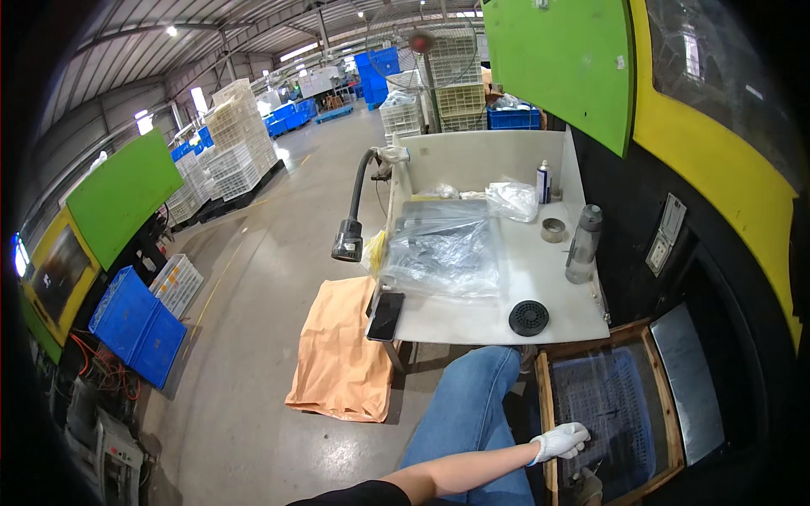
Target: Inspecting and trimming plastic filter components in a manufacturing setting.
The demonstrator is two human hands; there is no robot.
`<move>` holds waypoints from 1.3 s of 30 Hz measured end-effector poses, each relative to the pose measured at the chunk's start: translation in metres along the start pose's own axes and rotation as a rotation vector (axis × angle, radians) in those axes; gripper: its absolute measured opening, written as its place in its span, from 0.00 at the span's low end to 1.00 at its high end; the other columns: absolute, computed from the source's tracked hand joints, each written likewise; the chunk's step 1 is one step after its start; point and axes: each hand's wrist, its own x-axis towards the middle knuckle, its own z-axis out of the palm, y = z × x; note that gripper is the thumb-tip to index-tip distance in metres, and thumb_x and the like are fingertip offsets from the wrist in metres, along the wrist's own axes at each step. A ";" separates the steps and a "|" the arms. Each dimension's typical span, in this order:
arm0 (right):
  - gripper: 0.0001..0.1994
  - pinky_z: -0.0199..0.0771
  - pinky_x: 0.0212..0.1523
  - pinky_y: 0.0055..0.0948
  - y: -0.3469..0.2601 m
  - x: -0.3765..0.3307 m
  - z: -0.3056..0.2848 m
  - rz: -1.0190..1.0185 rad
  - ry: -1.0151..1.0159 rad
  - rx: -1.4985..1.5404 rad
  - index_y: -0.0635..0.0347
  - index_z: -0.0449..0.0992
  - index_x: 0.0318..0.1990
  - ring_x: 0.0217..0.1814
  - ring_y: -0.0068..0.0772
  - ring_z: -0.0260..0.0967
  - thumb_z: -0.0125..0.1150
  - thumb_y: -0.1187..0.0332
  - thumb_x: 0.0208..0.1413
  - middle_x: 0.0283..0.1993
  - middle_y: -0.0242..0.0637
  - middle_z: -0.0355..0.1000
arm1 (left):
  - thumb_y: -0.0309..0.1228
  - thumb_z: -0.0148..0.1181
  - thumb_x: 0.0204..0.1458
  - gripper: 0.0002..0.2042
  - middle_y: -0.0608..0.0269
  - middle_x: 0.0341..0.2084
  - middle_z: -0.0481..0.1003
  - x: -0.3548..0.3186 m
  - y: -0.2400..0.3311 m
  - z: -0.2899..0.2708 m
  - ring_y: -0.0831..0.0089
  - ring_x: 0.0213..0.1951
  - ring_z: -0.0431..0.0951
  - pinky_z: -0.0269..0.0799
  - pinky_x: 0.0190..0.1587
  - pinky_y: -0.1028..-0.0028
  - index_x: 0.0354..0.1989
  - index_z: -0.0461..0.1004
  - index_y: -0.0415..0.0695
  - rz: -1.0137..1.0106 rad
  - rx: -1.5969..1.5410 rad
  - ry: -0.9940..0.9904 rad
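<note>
Nearest to us, at the bottom of the frame, our bare forearm stretches from lower centre toward the lower right, nearly straight and rising slightly, ending in a white-gloved right hand (560, 441). Its fingers are curled loosely downward, knuckles up, and it rests at the left edge of the blue plastic crate (609, 413) — touching the rim, it seems, though we cannot tell whether the fingers actually grip anything. That crate sits inside a wooden frame (591, 341) in the lower right of the frame, just below the worktop. Our left hand is out of view.

Beside the forearm, a jeans-clad leg (472, 396) runs up the lower centre toward the worktop's near edge.

On the white worktop (540, 278), centre right, a black round grille part (529, 318) lies near the front edge, well apart from the hand. A dark phone (386, 316) overhangs the front left corner. Clear plastic bags (443, 249) cover the middle; a grey water bottle (582, 244), a tape roll (553, 229) and a spray can (544, 182) stand toward the right and back.

A black gooseneck lamp (348, 239) hangs off the left side — below it an orange sack (342, 354) lies on the floor.
</note>
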 end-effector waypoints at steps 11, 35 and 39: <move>0.11 0.53 0.13 0.27 -0.191 -0.002 0.056 0.850 0.486 0.409 0.46 0.72 0.26 0.14 0.23 0.53 0.62 0.55 0.53 0.16 0.23 0.57 | 0.35 0.47 0.60 0.11 0.69 0.24 0.66 0.003 -0.002 -0.003 0.82 0.20 0.64 0.59 0.20 0.83 0.42 0.68 0.41 0.008 0.050 0.014; 0.25 0.56 0.61 0.55 -0.066 0.001 0.012 0.914 0.300 0.309 0.45 0.62 0.65 0.65 0.36 0.58 0.31 0.49 0.66 0.60 0.28 0.66 | 0.34 0.44 0.62 0.10 0.68 0.26 0.65 0.001 0.006 -0.008 0.82 0.23 0.63 0.63 0.24 0.83 0.43 0.67 0.40 0.001 -0.044 0.011; 0.25 0.59 0.57 0.54 -0.066 0.000 0.010 0.915 0.321 0.335 0.47 0.64 0.63 0.61 0.37 0.60 0.34 0.48 0.64 0.59 0.30 0.66 | 0.34 0.45 0.61 0.10 0.69 0.25 0.65 0.003 0.006 -0.007 0.83 0.22 0.63 0.61 0.23 0.83 0.42 0.68 0.40 0.007 -0.039 0.058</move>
